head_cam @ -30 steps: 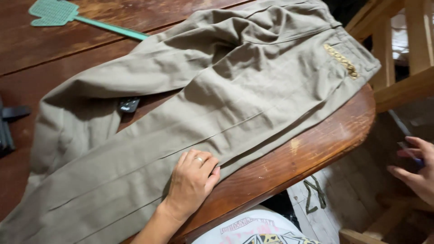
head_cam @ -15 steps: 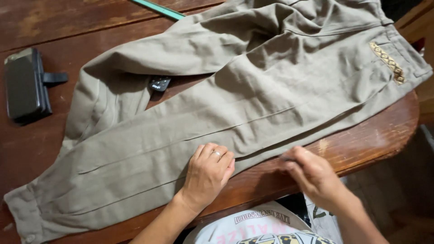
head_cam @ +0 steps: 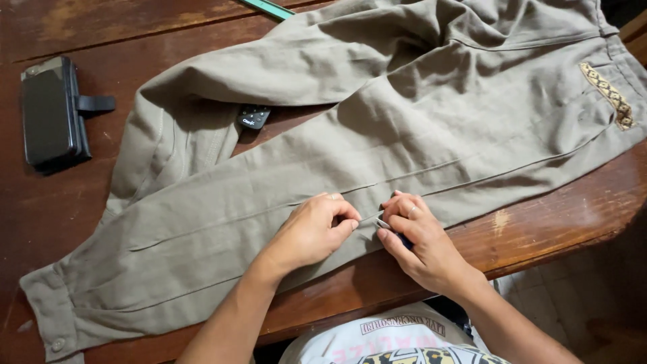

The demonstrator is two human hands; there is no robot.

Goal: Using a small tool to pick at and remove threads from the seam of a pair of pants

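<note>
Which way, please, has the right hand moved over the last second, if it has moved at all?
Yes. The right hand came in from beyond the table edge onto the khaki trousers, meeting the left hand.

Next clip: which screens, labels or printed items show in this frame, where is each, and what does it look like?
Phone: far left on the wooden table, dark blank rectangular screen, in a black wallet case.
Remote control: small, black, mostly hidden under the khaki trousers, upper centre; small white mark.
Patterned trim: on the trousers, far right; narrow gold-and-dark strip.
Printed shirt: bottom centre, white with coloured print.
</note>
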